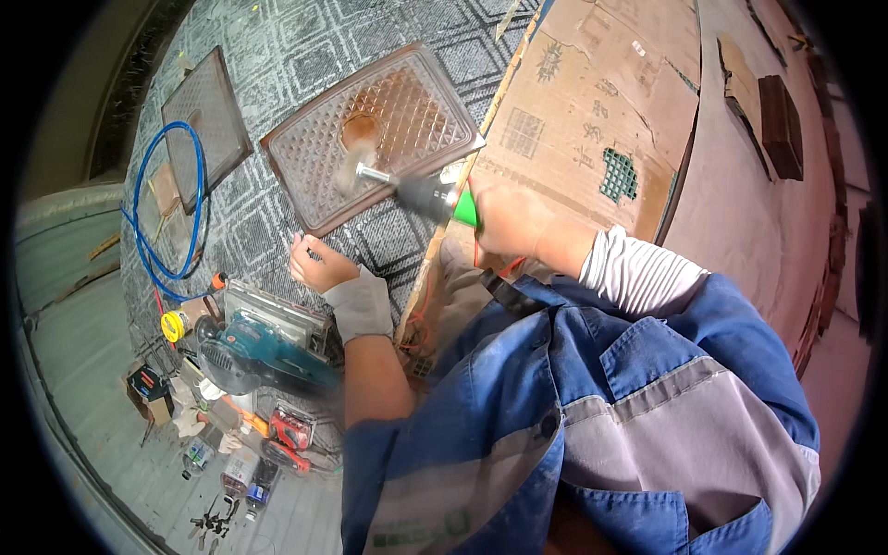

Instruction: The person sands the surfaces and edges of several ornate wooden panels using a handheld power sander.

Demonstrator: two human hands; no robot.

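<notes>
Far L: blue hose (203, 166) looped over 2nd textured panel (215, 113) on grey patterned carpet (245, 217); teal power tool (264, 347) below. L grip (319, 264): fingers half-curled nr lower edge of main panel (407, 120); couldn't tell if holding anything. Main panel lay ctr on carpet, brown-stained, drill (427, 196) tip (blurred) over lower part. R grip (511, 217) closed round drill, by cardboard (573, 116), far R.

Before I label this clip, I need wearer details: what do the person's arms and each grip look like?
Left grip: ungloved, white cuff at the wrist. Right grip: ungloved, gathered white forearm sleeve. Blue jacket sleeves above both.
</notes>
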